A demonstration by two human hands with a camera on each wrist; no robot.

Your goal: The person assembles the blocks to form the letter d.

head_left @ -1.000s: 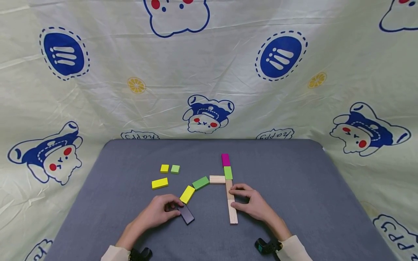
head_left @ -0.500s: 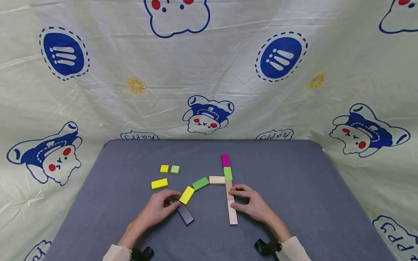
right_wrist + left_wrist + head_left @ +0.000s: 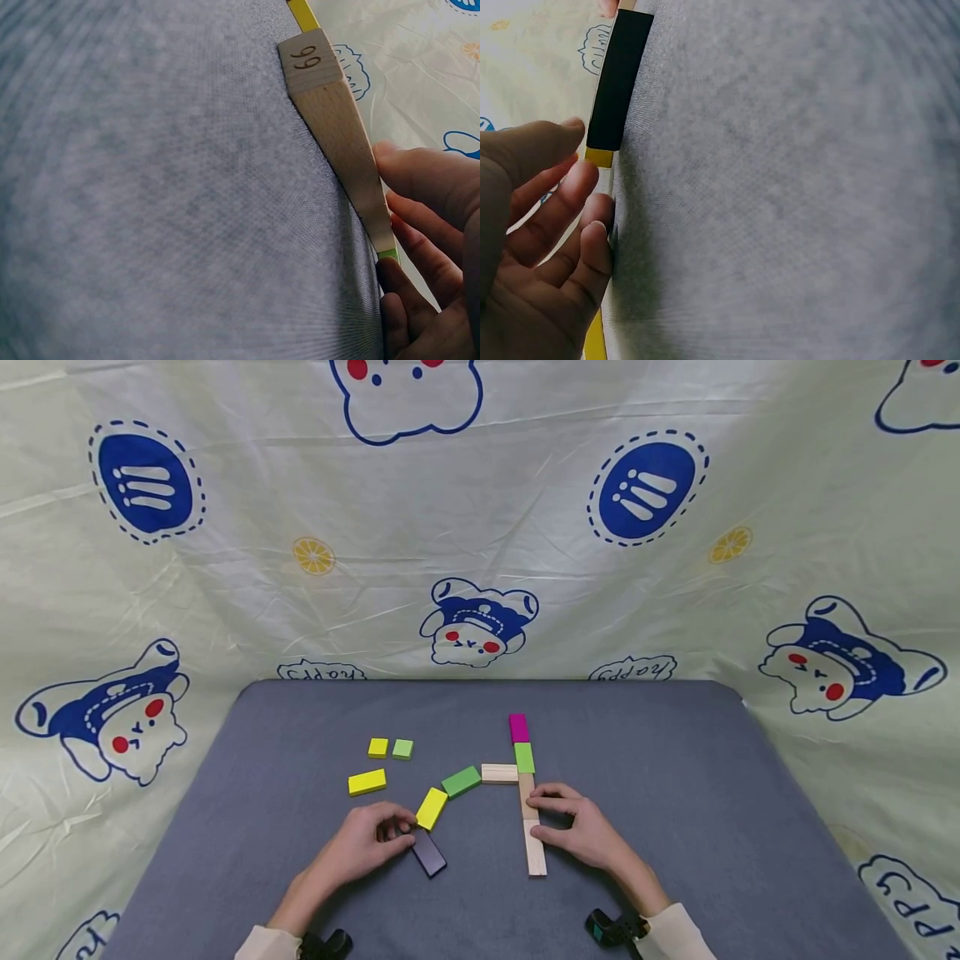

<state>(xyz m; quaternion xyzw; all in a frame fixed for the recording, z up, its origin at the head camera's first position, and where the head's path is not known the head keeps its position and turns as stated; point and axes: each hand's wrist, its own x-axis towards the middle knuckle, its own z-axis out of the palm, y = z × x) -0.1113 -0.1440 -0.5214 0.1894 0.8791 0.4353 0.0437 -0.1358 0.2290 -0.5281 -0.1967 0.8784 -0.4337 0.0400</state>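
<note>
My left hand [image 3: 369,842] has its fingertips at the joint where a yellow block [image 3: 432,808] meets a dark purple-grey block [image 3: 430,854]. In the left wrist view the thumb lies by the end of the dark block [image 3: 621,82], the other fingers loosely bent. My right hand [image 3: 581,828] touches the right side of two plain wooden blocks [image 3: 528,797] laid end to end, fingers relaxed. Green [image 3: 524,757] and magenta [image 3: 518,727] blocks continue that column upward. A sideways wooden block [image 3: 498,773] and a green block [image 3: 461,782] link it to the yellow one.
On the left of the grey table [image 3: 675,760] lie a loose yellow block [image 3: 367,782], a small yellow piece [image 3: 378,747] and a small green piece [image 3: 402,749]. A printed cloth [image 3: 480,510] hangs behind the table.
My left hand's fingers have shifted from the end of the dark block to its joint with the yellow block, which has moved very slightly right. My right hand stays put.
</note>
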